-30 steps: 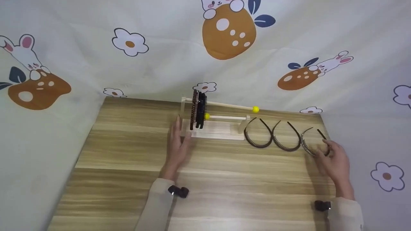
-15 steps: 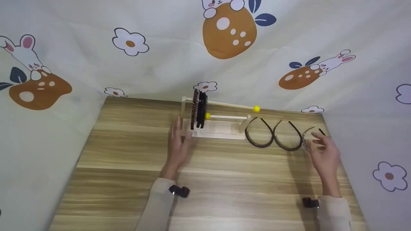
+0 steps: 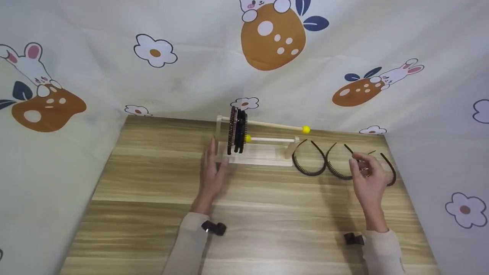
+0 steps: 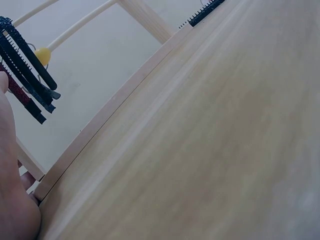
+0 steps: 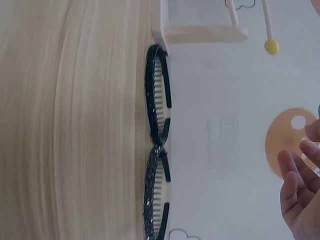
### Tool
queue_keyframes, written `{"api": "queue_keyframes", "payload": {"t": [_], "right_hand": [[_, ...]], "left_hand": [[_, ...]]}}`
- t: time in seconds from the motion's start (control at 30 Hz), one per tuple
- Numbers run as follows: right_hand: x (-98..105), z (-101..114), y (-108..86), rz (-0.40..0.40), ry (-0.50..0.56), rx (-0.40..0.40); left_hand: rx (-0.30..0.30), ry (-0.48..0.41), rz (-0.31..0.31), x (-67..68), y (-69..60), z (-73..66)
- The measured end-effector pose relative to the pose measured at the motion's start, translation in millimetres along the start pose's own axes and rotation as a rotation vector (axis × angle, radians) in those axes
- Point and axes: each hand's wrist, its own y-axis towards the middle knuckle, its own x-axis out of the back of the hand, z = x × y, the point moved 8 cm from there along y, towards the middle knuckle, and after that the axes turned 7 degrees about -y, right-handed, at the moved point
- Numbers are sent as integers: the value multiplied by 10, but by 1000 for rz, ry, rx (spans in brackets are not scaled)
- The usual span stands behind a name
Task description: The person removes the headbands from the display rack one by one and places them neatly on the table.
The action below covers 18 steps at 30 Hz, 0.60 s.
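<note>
Toothed headbands (image 3: 239,131) are hanging bunched on the wooden rack (image 3: 259,154), three more headbands (image 3: 339,177) lying unhung on the table (image 3: 267,214); left hand (image 3: 212,175) is touching the rack's end, fingers straight, right hand (image 3: 369,179) hovering over those, fingers loosely bent, empty.

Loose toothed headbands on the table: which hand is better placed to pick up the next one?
Probably the right: the right hand hovers over the loose toothed headbands, apparently holding nothing. The left hand is at the wooden rack's opposite end, farther away.
</note>
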Motion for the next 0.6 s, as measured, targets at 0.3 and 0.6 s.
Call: {"api": "queue_keyframes", "payload": {"t": [0.3, 0.6], "right_hand": [[-214, 346, -56, 30, 93, 67], [-521, 452, -146, 101, 124, 117]], "left_hand": [[38, 21, 26, -10, -27, 3], [38, 17, 21, -10, -27, 3]]}}
